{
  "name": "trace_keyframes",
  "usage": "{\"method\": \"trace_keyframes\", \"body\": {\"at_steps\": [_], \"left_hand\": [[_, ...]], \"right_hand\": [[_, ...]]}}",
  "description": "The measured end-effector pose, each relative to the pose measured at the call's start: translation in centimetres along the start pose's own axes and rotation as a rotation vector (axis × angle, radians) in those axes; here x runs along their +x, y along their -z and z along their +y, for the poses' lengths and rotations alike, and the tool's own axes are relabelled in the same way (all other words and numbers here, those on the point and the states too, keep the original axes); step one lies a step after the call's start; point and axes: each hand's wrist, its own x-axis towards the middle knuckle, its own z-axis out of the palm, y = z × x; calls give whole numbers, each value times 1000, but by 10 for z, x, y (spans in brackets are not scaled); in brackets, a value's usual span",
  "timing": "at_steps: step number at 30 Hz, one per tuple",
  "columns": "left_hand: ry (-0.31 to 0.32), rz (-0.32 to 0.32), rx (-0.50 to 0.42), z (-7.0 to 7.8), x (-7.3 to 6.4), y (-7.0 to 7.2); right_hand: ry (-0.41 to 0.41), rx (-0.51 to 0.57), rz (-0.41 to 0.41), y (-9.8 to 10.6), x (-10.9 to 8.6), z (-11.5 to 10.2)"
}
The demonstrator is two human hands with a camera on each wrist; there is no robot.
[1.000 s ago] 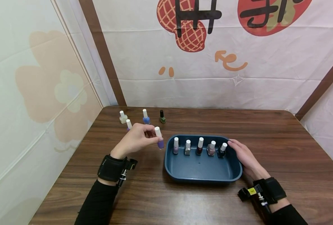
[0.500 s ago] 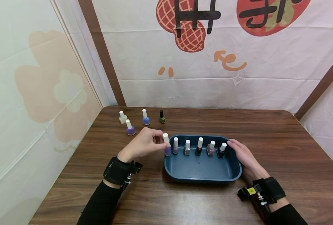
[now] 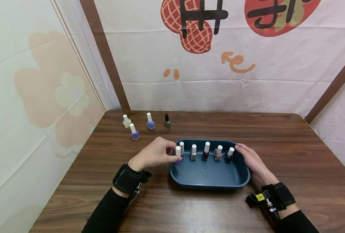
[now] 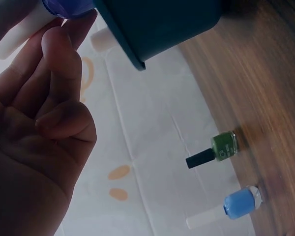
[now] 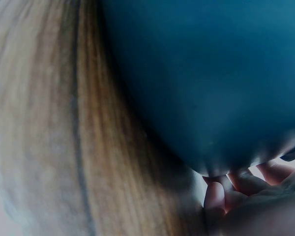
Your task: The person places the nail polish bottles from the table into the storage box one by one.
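Note:
In the head view my left hand (image 3: 157, 153) pinches a purple nail polish bottle (image 3: 177, 155) by its white cap, upright, over the left end of a dark blue tray (image 3: 210, 186). The left wrist view shows the purple glass (image 4: 73, 7) close beside the tray wall (image 4: 162, 29). Inside the tray, several polish bottles stand in a row along the back, among them a dark red one (image 3: 206, 151), a mauve one (image 3: 218, 153) and a black one (image 3: 229, 155). My right hand (image 3: 255, 161) holds the tray's right rim, its fingers (image 5: 246, 182) against the outer wall.
Towards the back left of the wooden table (image 3: 73, 194) stand a cream polish bottle (image 3: 127, 122), a second purple bottle (image 3: 134, 132), a blue one (image 3: 150, 122) and a green one with a black cap (image 3: 167, 121). Behind the table hangs a printed white cloth (image 3: 213, 94).
My left hand has carried the purple nail polish bottle rightward and slightly nearer, from beside the tray to over its left end. The right hand stays on the rim.

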Motion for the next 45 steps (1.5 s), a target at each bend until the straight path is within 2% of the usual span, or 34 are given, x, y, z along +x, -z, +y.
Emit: {"method": "trace_keyframes", "body": {"at_steps": [16,25,38,45], "left_hand": [[-2,-120,68,3,4,-11],[55,-152,122,1,4,-16],[73,-149,159,-1,6,-19],[124,-180,130,0,6,-19]], "right_hand": [[-6,0,-3,0,-1,-1],[-14,-2,-4,0,-1,-1],[-4,-7,4,0,0,-1],[-1,0,2,0,-1,0]]}}
